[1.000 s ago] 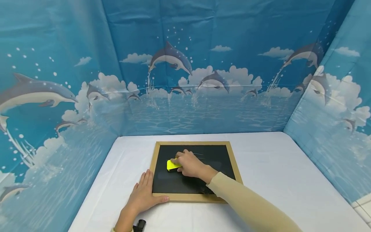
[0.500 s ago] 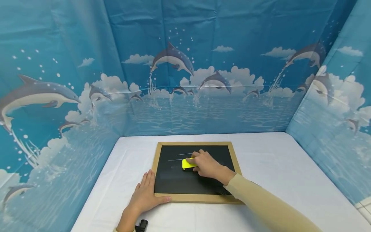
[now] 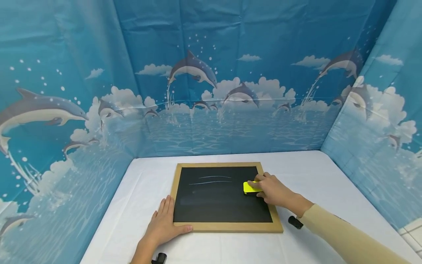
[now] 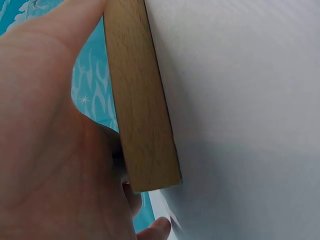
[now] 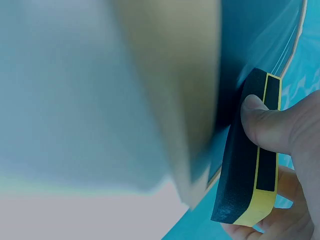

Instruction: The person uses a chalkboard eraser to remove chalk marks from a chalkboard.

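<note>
A small blackboard (image 3: 224,205) in a wooden frame lies on the white table, two thin pale lines (image 3: 211,182) running across its upper half. My right hand (image 3: 276,190) grips a yellow and black board eraser (image 3: 251,187) at the board's right side. In the right wrist view the thumb presses the black felt side of the eraser (image 5: 240,165), with fingers on the far side. My left hand (image 3: 163,223) rests at the board's lower left corner, fingers straight along the left edge and thumb on the bottom frame. The left wrist view shows the wooden frame (image 4: 140,100) beside that hand.
White cloth (image 3: 303,165) covers the table. A dolphin-print curtain (image 3: 211,128) encloses the back and both sides. Black devices show by the left wrist (image 3: 159,257) and right wrist (image 3: 295,222).
My right hand has moved the eraser rightward from the board's left-centre to its right side, uncovering the pale lines. The left hand stays at the corner.
</note>
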`<action>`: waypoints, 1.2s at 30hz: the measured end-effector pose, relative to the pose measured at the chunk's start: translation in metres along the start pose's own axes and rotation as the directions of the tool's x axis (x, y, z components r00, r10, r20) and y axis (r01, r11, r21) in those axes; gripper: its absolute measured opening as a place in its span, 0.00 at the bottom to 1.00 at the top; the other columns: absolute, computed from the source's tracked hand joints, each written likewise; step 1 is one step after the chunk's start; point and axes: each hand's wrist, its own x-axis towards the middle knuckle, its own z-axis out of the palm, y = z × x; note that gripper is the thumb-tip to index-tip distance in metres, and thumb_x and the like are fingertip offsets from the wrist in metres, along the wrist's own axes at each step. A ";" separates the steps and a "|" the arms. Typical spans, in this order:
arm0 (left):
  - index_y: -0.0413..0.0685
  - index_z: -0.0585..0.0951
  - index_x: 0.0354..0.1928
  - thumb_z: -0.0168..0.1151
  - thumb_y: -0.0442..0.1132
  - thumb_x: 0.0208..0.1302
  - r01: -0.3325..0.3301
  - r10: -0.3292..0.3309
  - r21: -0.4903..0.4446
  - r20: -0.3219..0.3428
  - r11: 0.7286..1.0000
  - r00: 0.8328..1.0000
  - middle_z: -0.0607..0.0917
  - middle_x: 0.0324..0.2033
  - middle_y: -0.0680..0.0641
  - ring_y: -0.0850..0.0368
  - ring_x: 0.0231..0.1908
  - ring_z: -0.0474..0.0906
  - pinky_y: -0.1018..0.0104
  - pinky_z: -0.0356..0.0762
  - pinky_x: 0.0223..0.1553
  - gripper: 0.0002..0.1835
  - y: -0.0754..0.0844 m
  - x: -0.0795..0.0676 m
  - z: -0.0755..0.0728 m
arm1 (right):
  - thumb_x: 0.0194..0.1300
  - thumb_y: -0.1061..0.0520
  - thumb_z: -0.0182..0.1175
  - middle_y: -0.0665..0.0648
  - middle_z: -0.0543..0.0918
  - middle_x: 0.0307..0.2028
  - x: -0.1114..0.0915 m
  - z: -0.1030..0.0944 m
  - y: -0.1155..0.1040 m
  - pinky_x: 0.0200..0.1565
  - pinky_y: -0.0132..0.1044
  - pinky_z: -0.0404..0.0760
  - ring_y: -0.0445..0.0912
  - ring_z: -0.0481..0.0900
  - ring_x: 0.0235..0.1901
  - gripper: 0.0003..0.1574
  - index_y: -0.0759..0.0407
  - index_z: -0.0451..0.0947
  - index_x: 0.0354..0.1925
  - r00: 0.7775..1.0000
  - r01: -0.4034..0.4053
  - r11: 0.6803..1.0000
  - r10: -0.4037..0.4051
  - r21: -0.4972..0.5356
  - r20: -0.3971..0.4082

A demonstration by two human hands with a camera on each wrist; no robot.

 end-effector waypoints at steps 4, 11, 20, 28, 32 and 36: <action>0.42 0.45 0.70 0.50 0.84 0.29 0.006 -0.006 0.004 -0.009 1.000 1.000 0.44 0.69 0.42 0.45 0.68 0.37 0.37 0.46 0.58 0.71 -0.001 -0.003 -0.001 | 0.47 0.50 0.71 0.52 0.75 0.44 -0.009 0.002 0.007 0.32 0.41 0.69 0.47 0.67 0.34 0.36 0.45 0.73 0.57 1.000 -0.013 1.000 0.013 0.002 -0.007; 0.44 0.44 0.70 0.50 0.84 0.28 0.027 -0.026 -0.016 0.013 1.000 1.000 0.43 0.70 0.44 0.46 0.68 0.36 0.37 0.45 0.59 0.71 -0.005 -0.004 -0.003 | 0.50 0.49 0.69 0.51 0.74 0.43 -0.012 0.000 0.007 0.32 0.38 0.70 0.45 0.65 0.33 0.35 0.46 0.73 0.58 1.000 0.014 0.997 -0.013 0.073 -0.014; 0.43 0.45 0.70 0.51 0.83 0.29 0.025 -0.025 -0.027 0.002 0.999 1.000 0.43 0.70 0.43 0.45 0.68 0.36 0.36 0.45 0.58 0.71 -0.007 -0.001 -0.004 | 0.60 0.44 0.59 0.47 0.72 0.43 -0.012 0.000 0.017 0.33 0.35 0.66 0.41 0.62 0.32 0.30 0.42 0.69 0.61 0.999 0.014 0.984 -0.008 0.180 -0.034; 0.45 0.44 0.71 0.50 0.84 0.28 0.030 -0.029 -0.046 0.015 0.999 0.999 0.42 0.70 0.44 0.45 0.68 0.35 0.35 0.44 0.58 0.71 -0.005 0.001 0.000 | 0.54 0.46 0.65 0.52 0.74 0.50 0.005 0.001 0.020 0.40 0.41 0.71 0.45 0.67 0.40 0.35 0.45 0.70 0.60 0.995 -0.058 0.973 0.075 0.223 -0.069; 0.45 0.43 0.71 0.49 0.84 0.28 0.023 -0.022 -0.038 0.019 0.999 1.000 0.42 0.70 0.45 0.46 0.68 0.34 0.36 0.45 0.58 0.71 -0.004 0.002 0.003 | 0.54 0.46 0.65 0.49 0.75 0.49 0.015 0.003 0.025 0.40 0.40 0.70 0.44 0.67 0.40 0.30 0.42 0.73 0.57 0.997 -0.058 0.967 0.068 0.248 -0.032; 0.44 0.44 0.71 0.50 0.83 0.29 0.010 -0.010 -0.033 0.007 0.999 1.000 0.42 0.70 0.44 0.45 0.68 0.35 0.36 0.46 0.58 0.70 -0.003 0.004 0.004 | 0.56 0.48 0.64 0.52 0.75 0.50 0.023 0.008 0.030 0.48 0.47 0.69 0.47 0.68 0.44 0.28 0.41 0.74 0.56 0.999 -0.038 0.959 0.042 0.281 -0.010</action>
